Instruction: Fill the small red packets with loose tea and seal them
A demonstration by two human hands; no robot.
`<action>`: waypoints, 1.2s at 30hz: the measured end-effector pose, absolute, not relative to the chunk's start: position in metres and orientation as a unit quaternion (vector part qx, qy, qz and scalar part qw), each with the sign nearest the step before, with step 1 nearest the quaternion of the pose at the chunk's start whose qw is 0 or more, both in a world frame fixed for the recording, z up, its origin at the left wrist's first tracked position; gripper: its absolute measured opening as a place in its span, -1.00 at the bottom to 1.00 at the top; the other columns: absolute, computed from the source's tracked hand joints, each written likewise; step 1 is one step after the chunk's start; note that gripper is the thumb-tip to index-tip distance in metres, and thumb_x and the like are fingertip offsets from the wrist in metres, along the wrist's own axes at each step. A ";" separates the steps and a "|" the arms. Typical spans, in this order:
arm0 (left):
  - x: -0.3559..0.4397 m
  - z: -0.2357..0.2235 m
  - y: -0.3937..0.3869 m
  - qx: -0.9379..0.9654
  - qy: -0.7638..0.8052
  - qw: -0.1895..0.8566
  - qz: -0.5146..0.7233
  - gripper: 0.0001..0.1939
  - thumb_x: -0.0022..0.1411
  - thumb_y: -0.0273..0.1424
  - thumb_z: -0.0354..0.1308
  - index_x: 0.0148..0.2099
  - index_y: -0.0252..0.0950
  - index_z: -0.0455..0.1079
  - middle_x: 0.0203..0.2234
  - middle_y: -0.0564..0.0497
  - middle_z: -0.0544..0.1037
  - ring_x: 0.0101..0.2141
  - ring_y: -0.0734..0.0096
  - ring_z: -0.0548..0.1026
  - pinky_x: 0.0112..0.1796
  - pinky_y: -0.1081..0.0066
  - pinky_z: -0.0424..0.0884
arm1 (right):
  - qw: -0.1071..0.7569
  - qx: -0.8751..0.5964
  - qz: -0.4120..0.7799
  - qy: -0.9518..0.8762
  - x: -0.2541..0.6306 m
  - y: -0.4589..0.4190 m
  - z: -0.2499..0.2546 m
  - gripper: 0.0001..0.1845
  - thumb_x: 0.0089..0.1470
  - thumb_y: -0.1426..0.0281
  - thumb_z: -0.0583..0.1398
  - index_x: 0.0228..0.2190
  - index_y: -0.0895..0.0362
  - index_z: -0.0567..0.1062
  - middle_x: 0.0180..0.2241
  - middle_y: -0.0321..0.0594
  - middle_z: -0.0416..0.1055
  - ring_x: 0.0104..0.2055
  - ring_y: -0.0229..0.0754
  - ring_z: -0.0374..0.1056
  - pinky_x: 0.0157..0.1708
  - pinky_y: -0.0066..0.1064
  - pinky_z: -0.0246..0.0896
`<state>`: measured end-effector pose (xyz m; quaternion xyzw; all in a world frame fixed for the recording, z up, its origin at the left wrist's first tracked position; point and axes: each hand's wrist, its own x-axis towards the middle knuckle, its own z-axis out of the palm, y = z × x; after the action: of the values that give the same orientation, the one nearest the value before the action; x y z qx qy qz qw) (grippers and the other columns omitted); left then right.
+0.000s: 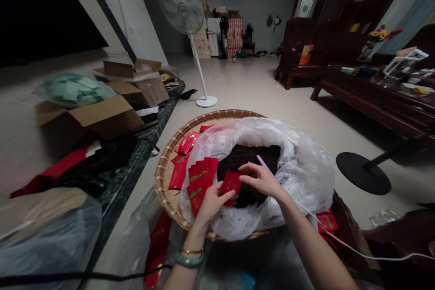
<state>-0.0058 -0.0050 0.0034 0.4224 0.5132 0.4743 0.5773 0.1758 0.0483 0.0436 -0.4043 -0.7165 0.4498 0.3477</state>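
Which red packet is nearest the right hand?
The single packet held by the left hand, at the right hand's fingertips; the fanned packets and loose packets are farther off.

Two hands (261, 181), two bracelets (189, 259), one basket (160, 186)

White pedestal fan (183, 7) is standing on pale floor (251, 93). Left: opened carton (105, 111) is supporting a green-filled plastic bag (74, 89). Right: black round base (363, 173) is resting on floor; yellow-and-red flowers (379, 35) are standing beyond.
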 end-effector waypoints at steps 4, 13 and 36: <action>0.002 0.005 -0.004 0.429 0.503 0.578 0.479 -0.50 -0.17 -0.23 0.38 -0.16 -0.38 0.50 -0.39 -0.06 0.62 -0.38 0.26 0.54 -0.30 0.35 0.44 | 0.374 -0.426 0.387 -0.727 0.167 0.042 0.043 -0.85 0.00 0.32 0.25 -0.48 0.14 0.55 -0.49 -0.27 0.50 -0.43 -0.22 0.39 -0.40 -0.43 0.23; 0.003 -0.003 0.001 0.412 0.478 0.591 0.502 -0.55 -0.07 -0.09 0.30 -0.25 -0.36 0.54 -0.46 -0.01 0.61 -0.39 0.30 0.52 -0.31 0.38 0.43 | 0.389 -0.411 0.348 -0.747 0.167 0.043 0.043 -0.84 0.02 0.31 0.25 -0.47 0.12 0.58 -0.47 -0.24 0.53 -0.43 -0.20 0.42 -0.36 -0.40 0.26; 0.005 0.002 0.001 0.294 0.469 0.652 0.518 -0.51 -0.13 -0.05 0.32 -0.31 -0.40 0.49 -0.57 -0.06 0.60 -0.47 0.23 0.57 -0.40 0.33 0.47 | 0.252 -0.499 0.505 -0.658 0.224 0.055 0.061 -0.35 0.00 0.28 0.23 0.12 0.20 0.28 -0.06 -0.08 0.44 -0.20 -0.10 0.39 -0.24 -0.32 0.31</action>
<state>0.0051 0.0013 0.0019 0.2942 0.4692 0.5177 0.6522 0.2240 0.0549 0.0607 -0.4985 -0.6577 0.5053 0.2523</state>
